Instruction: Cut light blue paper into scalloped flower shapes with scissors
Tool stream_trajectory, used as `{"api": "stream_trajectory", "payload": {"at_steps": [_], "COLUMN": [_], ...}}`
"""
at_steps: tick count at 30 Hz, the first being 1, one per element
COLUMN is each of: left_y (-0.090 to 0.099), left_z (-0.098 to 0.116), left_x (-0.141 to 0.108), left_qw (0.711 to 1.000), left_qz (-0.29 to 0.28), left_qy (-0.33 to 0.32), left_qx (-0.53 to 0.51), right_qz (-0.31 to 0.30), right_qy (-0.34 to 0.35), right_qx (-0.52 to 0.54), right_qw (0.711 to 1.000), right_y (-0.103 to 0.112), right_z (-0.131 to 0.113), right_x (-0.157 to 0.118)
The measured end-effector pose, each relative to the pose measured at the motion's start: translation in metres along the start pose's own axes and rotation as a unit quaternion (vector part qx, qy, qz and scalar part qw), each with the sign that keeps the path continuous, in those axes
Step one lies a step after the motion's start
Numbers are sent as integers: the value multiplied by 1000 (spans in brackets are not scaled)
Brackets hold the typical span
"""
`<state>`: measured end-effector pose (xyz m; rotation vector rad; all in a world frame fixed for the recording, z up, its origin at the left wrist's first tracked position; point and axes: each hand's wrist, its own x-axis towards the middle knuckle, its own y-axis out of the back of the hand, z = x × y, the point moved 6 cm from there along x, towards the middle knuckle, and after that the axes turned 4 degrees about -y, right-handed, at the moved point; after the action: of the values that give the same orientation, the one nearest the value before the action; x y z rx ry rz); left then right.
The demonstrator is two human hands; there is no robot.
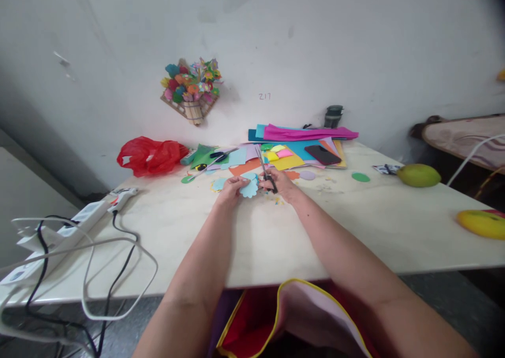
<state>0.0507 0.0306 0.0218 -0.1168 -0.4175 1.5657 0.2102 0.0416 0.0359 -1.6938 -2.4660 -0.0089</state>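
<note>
One scalloped blue paper (249,187): above the counter (272,247), between the left hand (232,190) and the right hand (280,183), near-round, with no clear long axis
Left fingers: narrow, pinching the paper by its left side
Right fingers: curled on the black handles of the scissors (271,183)
Scissors' long axis: from the right hand away toward the wall (315,42), blades leaning slightly left, tips farther out than the paper
Paper from the right fingers: to their left, just beside them; whether touching, cannot tell
Nearer hand: left, already on the paper
Blade gap: too small to judge
</note>
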Motion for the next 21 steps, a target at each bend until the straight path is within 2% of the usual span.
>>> {"api": "stream_trajectory", "payload": {"at_steps": [4,12,21], "left_y": [-3,-6,-12], "left_z": [-1,-6,-6], "left_x": [-1,1,-4], "left_qw": [1000,999,997], "left_qz": [-8,-34,-55], "left_qy": [10,16,52], "left_qx": [15,11,24], "right_qz": [-1,33,23], "right_qy": [-12,-21,-15], "right_qx": [22,33,23], "right_qw": [1000,999,999], "right_y": [-4,-5,-8], "right_z": [4,4,3], "right_x": [1,0,0]}}
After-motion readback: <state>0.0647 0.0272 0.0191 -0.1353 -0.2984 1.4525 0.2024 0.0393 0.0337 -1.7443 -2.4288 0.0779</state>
